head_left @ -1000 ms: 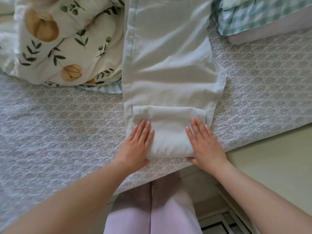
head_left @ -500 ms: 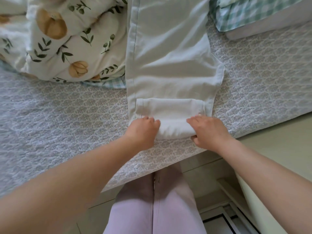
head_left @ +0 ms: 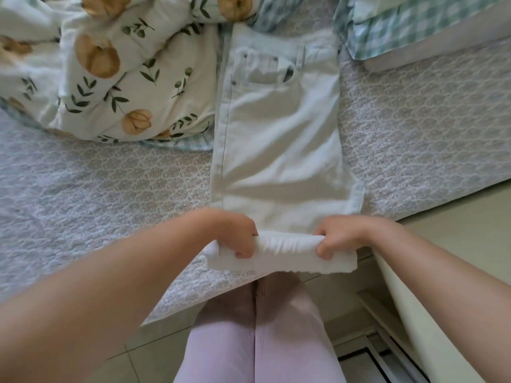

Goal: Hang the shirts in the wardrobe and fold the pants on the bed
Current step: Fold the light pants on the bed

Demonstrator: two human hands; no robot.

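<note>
Pale off-white pants [head_left: 279,139] lie lengthwise on the grey patterned bed cover [head_left: 105,189], waistband and front pocket at the far end. The near end is folded into a thick band raised off the bed near its front edge. My left hand [head_left: 237,236] grips the left side of that folded band, fingers curled under it. My right hand [head_left: 340,236] grips its right side the same way. No shirt or wardrobe is in view.
A rumpled duvet with orange flowers and green leaves [head_left: 110,73] lies left of the pants. A green checked pillow or blanket [head_left: 414,23] sits at the far right. The bed's front edge runs diagonally; tiled floor [head_left: 456,222] and my pink-trousered legs [head_left: 257,341] are below.
Both hands went from pressing flat on the folded leg end to curling round it and lifting it. The view shifted so that the waistband and pocket show.
</note>
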